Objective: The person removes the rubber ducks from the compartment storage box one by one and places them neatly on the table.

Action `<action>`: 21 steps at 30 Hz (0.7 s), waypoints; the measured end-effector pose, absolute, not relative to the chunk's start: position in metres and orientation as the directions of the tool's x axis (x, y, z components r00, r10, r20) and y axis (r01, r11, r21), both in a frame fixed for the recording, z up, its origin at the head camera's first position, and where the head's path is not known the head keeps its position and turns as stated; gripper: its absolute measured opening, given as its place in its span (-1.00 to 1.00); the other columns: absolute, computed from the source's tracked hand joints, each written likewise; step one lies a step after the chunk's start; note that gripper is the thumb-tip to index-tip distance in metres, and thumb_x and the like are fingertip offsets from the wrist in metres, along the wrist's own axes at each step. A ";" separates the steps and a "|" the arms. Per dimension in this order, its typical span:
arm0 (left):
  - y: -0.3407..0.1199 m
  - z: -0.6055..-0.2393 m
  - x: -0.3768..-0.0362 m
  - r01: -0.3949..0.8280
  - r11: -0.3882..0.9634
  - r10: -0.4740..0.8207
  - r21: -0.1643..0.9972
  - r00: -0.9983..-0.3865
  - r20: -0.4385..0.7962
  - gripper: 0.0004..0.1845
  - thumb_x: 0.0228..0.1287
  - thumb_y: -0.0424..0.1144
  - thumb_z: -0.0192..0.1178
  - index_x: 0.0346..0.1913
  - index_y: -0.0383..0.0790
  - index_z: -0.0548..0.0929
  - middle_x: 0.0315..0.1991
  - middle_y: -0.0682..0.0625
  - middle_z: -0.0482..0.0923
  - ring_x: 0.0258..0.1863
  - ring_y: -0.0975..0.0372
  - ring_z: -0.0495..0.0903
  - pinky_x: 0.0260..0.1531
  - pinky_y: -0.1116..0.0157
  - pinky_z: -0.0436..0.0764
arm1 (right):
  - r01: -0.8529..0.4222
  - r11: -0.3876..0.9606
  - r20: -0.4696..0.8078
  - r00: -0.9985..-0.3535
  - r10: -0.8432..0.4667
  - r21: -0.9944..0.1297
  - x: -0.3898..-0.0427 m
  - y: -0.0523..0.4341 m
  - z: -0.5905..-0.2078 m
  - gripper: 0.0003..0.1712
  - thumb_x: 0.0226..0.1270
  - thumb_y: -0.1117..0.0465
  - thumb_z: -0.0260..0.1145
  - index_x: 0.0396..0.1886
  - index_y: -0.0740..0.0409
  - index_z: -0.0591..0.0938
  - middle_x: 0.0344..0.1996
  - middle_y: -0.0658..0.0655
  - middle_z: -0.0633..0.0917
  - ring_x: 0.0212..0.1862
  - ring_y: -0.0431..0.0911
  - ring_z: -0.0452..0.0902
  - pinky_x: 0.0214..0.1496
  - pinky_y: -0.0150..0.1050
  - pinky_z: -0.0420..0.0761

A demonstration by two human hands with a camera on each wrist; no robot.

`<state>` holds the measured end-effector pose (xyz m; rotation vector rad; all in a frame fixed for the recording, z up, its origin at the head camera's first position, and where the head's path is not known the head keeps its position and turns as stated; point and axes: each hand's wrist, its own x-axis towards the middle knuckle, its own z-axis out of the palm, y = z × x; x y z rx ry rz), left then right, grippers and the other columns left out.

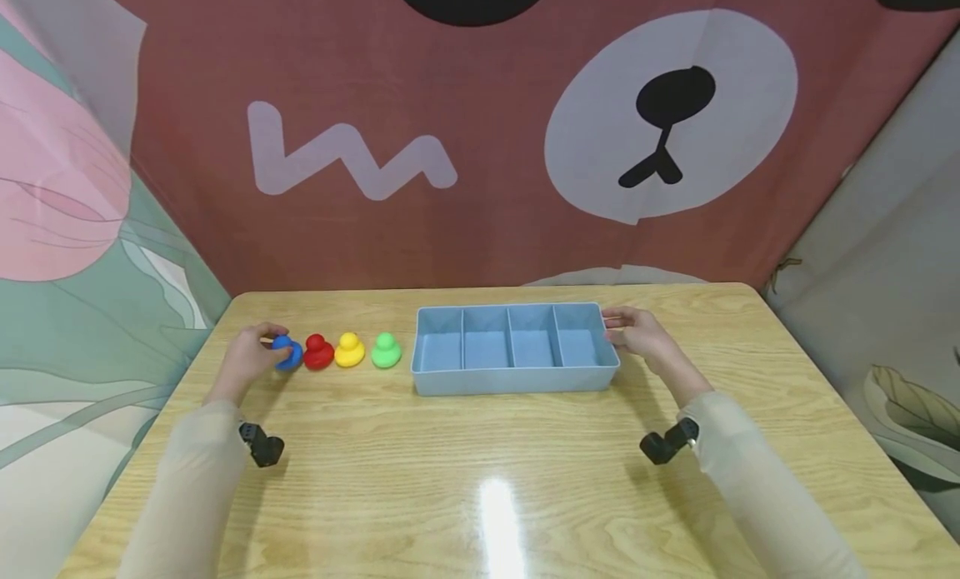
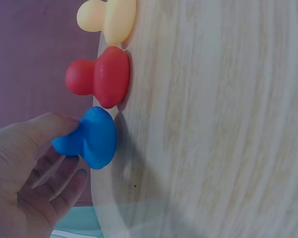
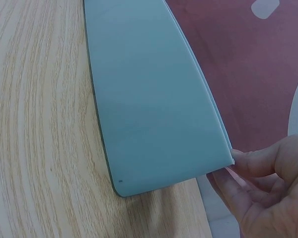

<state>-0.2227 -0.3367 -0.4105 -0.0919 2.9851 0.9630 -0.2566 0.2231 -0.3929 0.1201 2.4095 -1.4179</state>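
At the left end of a row of toy ducks, my left hand pinches the blue toy duck by its head, between thumb and fingers. Beside it stands the red toy duck, followed by a yellow toy duck and a green toy duck. A light blue divided box stands right of the row, its compartments holding nothing. My right hand grips the box's right end at the rim, with the thumb at the top edge and fingers against the end wall.
The wooden table extends in front of the box and ducks. Behind its back edge hangs a reddish-brown cloth with a cartoon print. Patterned curtains hang at both sides. A small black camera is strapped at each wrist.
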 end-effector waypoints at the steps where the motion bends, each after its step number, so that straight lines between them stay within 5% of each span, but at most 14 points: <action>1: -0.337 -0.411 -0.223 -0.061 0.807 -0.059 0.587 -0.998 -0.022 -0.55 0.27 -0.32 0.16 0.14 -0.55 0.44 0.11 -0.50 0.42 0.04 -0.29 0.48 0.00 -0.09 0.59 | 0.244 0.496 -0.332 -0.938 -0.097 -0.833 -0.257 0.223 -0.393 -0.40 0.43 0.37 0.01 0.42 0.40 0.14 0.33 0.46 0.28 0.30 0.18 0.32 0.34 0.00 0.44; 21: -0.339 -0.418 -0.224 -0.105 0.786 -0.094 0.610 -0.994 -0.050 -0.54 0.31 -0.32 0.14 0.18 -0.53 0.42 0.16 -0.48 0.40 0.09 -0.28 0.46 0.05 -0.08 0.57 | 0.233 0.488 -0.326 -0.938 -0.115 -0.841 -0.254 0.223 -0.391 -0.39 0.44 0.37 0.01 0.42 0.43 0.13 0.34 0.49 0.26 0.33 0.23 0.30 0.35 0.01 0.42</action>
